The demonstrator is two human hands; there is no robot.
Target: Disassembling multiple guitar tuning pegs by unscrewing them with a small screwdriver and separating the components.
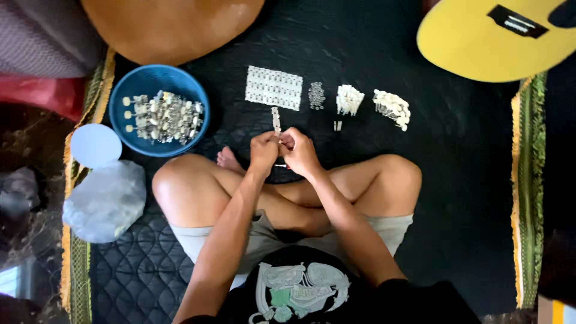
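Note:
I sit cross-legged on a black quilted mat (pixel 468 168). My left hand (pixel 263 150) and my right hand (pixel 299 151) meet above my shins, both pinching a narrow pale metal strip (pixel 276 120) that sticks up from the fingers. Just beyond the hands lie a white rectangular sheet of small parts (pixel 273 87), a little heap of tiny grey rings (pixel 316 95), and two bundles of white pegs (pixel 348 99) (pixel 392 108).
A blue bowl (pixel 150 77) full of metal and white parts stands at my left knee. Beside it lie a round white lid (pixel 95 144) and a clear plastic bag (pixel 105 201). A yellow guitar body (pixel 480 48) lies at top right, a brown one (pixel 171 27) at top left.

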